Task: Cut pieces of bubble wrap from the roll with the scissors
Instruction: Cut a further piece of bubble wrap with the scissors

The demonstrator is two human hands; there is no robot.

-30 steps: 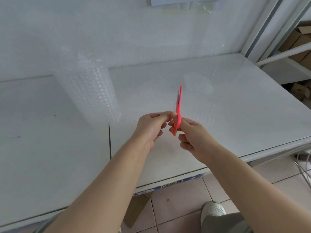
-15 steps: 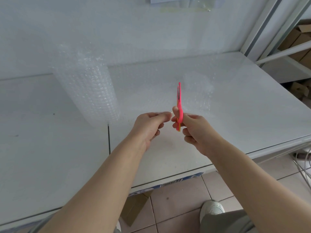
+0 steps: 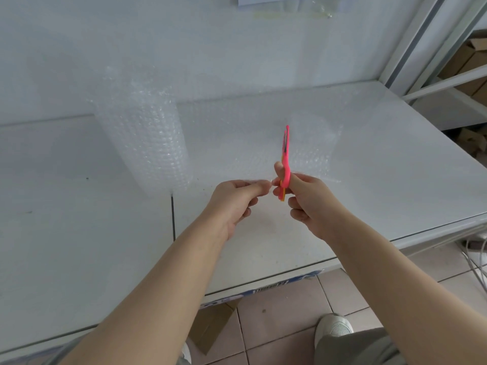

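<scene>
A roll of clear bubble wrap point(image 3: 147, 138) stands upright on the white table point(image 3: 79, 233), left of centre. Its loose sheet point(image 3: 237, 143) lies flat to the right across the tabletop. My left hand point(image 3: 234, 201) pinches the near edge of that sheet between thumb and fingertips. My right hand point(image 3: 305, 201) grips the pink scissors point(image 3: 285, 156) by their handles, blades closed and pointing up and away, right beside the pinched edge. More bubble wrap point(image 3: 316, 154) lies behind the scissors.
The table is two white tops joined at a dark seam point(image 3: 172, 217). A white wall rises behind. Metal shelving point(image 3: 448, 83) with cardboard boxes stands at the right. Below the front edge are tiled floor, cardboard scraps, cables and my shoe point(image 3: 333, 330).
Both hands have risen slightly and drifted forward with the scissors. My left fingertips have come off the scissors and now pinch the sheet's edge just left of them.
</scene>
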